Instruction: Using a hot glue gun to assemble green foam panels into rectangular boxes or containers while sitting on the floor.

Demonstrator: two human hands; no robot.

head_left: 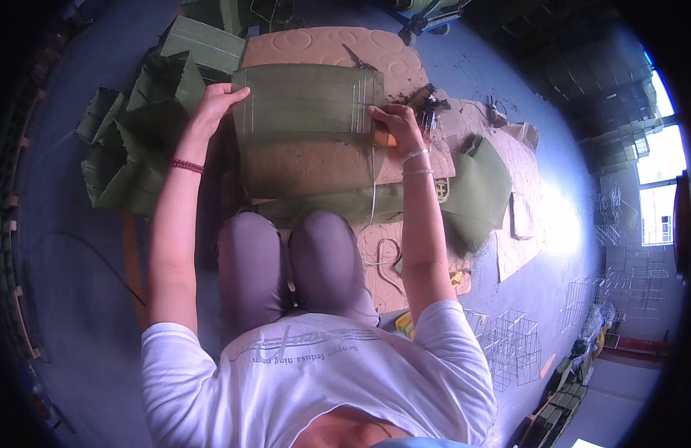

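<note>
Green fabric panel (301, 98) held spread above a tan patterned mat (338, 41).
Left hand (217, 104) and right hand (399, 125) each pinch a side edge, fingers clamped on cloth. White cord (374, 179) dangling below the right hand could snag if the panel shifts. At left, open-topped green fabric bins (136, 183); contents too dark to tell.

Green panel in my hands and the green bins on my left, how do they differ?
The panel is spread flat; the bins are open box shapes. The panel is held by your left hand and right hand; neither hand holds the bins. Both are green.
</note>
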